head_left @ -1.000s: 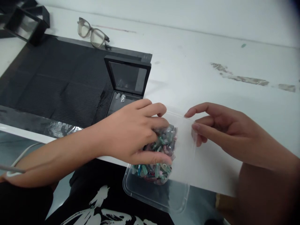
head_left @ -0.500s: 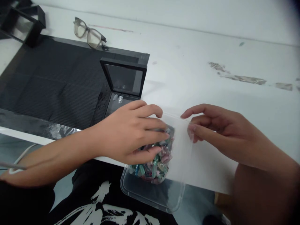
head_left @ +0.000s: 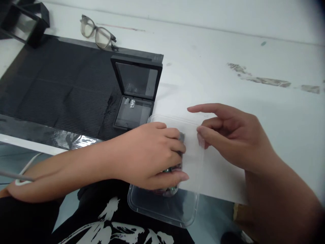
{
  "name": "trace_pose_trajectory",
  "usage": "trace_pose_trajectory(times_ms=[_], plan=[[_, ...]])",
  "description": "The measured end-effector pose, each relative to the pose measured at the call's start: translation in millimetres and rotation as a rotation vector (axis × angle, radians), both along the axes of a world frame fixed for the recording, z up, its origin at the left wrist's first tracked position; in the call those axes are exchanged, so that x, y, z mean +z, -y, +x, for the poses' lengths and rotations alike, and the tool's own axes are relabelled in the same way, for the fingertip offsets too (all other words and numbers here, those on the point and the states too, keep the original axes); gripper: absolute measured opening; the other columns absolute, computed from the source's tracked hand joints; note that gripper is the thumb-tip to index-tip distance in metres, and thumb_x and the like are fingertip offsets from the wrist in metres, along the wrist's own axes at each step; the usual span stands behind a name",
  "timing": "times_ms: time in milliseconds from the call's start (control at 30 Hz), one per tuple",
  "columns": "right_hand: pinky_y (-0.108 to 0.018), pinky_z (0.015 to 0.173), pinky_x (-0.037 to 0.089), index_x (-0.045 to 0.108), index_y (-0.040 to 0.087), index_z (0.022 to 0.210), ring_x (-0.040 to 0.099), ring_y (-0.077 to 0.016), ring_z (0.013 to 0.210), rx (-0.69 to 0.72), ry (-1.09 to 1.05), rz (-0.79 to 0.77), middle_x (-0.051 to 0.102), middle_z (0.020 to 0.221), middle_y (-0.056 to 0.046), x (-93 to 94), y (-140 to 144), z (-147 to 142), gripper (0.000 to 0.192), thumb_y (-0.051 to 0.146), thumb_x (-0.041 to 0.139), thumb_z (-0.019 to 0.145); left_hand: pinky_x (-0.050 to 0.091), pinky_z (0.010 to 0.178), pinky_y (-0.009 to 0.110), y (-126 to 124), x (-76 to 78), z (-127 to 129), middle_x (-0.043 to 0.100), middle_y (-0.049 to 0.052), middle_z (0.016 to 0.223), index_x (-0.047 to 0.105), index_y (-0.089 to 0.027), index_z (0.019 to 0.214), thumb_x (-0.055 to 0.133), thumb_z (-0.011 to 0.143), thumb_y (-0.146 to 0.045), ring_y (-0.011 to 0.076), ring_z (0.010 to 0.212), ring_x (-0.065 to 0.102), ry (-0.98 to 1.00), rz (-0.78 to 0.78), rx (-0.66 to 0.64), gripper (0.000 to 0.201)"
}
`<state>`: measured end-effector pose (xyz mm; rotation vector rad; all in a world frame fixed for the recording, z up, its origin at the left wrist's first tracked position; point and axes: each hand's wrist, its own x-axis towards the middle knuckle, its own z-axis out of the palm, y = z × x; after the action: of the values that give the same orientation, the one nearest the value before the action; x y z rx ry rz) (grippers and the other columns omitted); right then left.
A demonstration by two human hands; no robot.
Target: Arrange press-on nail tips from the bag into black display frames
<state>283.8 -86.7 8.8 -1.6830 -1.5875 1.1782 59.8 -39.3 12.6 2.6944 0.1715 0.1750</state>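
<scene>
A shallow clear plastic container (head_left: 186,211) straddles the table's front edge, partly out over my lap. In it lies a pile of false nails (head_left: 170,192), small glossy green, pink and clear pieces; it cannot be told whether a clear bag wraps them. My left hand (head_left: 158,156) covers most of the pile from above, its fingers curled down around it and the fingertips partly hidden. At the container's right side, my right hand (head_left: 225,135) pinches the rim between thumb and bent fingers. Its index finger points out free above the far corner.
An open black hinged case (head_left: 133,113) with two small shiny pieces stands left of the container on a dark ribbed mat (head_left: 63,84). Eyeglasses (head_left: 98,34) lie behind it. A black frame-like box (head_left: 25,25) sits far left. The white table (head_left: 254,57) has worn patches.
My left hand has moved slightly right and down, its fingers closing over the pile. My right index finger has straightened and lifted off the rim. The case's base shows more fully.
</scene>
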Motion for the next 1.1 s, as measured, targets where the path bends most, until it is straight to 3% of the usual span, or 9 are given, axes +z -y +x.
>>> trace_pose_trajectory(times_ms=[267,467,833,1100], plan=[[-0.034,0.053,0.043,0.062,0.032,0.129,0.056,-0.0173,0.056,0.068,0.053,0.048,0.058,0.06,0.002,-1.8,1.3,9.2,0.038,0.038,0.061,0.091,0.045,0.075,0.037,-3.6,0.3,-5.0,0.074,0.003,0.105,0.074,-0.021,0.078,0.05,0.098,-0.034,0.0198,0.09,0.065,0.008,0.057,0.062,0.034],[-0.034,0.052,0.04,0.065,0.032,0.127,0.055,-0.0178,0.056,0.061,0.109,0.104,0.056,0.06,0.001,-2.1,1.8,9.5,0.038,0.039,0.062,0.09,0.043,0.073,0.038,-8.7,-0.1,-8.4,0.074,0.001,0.091,0.072,-0.022,0.069,0.053,0.095,-0.04,0.0191,0.084,0.064,-0.009,0.109,0.087,0.036],[-0.033,0.052,0.041,0.068,0.032,0.12,0.052,-0.0161,0.055,0.077,0.137,0.147,0.055,0.059,0.002,-0.2,1.9,6.2,0.031,0.037,0.06,0.09,0.043,0.077,0.04,-7.5,-1.3,-8.3,0.071,-0.004,0.125,0.076,-0.024,0.085,0.054,0.092,-0.037,0.0195,0.097,0.066,0.002,0.131,0.044,0.027],[-0.034,0.052,0.04,0.069,0.035,0.117,0.049,-0.0162,0.054,0.066,0.144,0.143,0.055,0.06,0.0,0.4,3.2,6.4,0.028,0.037,0.061,0.09,0.043,0.075,0.039,-6.4,-0.3,-6.6,0.073,0.002,0.121,0.076,-0.024,0.096,0.054,0.085,-0.033,0.0227,0.092,0.066,-0.024,0.134,0.041,0.026]])
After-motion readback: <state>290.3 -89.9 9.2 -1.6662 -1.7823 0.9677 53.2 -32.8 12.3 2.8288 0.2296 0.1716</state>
